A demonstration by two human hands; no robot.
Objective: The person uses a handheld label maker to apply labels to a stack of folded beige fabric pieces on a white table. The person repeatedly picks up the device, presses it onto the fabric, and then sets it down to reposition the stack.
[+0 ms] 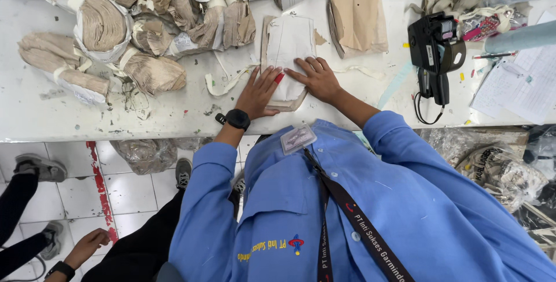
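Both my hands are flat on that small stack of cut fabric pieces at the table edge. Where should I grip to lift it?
Probably the near end of the fabric stack, which reaches the table edge. The left hand and right hand already rest there; pinch from the near side, thumbs under, since bundles crowd the left.

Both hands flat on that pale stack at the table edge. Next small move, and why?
Probably pinch the red marker in the left hand, or square the pale stack. The right hand presses flat on the stack's lower end, the marker lies between the hands, and the stack's lower tip sits at the table edge.
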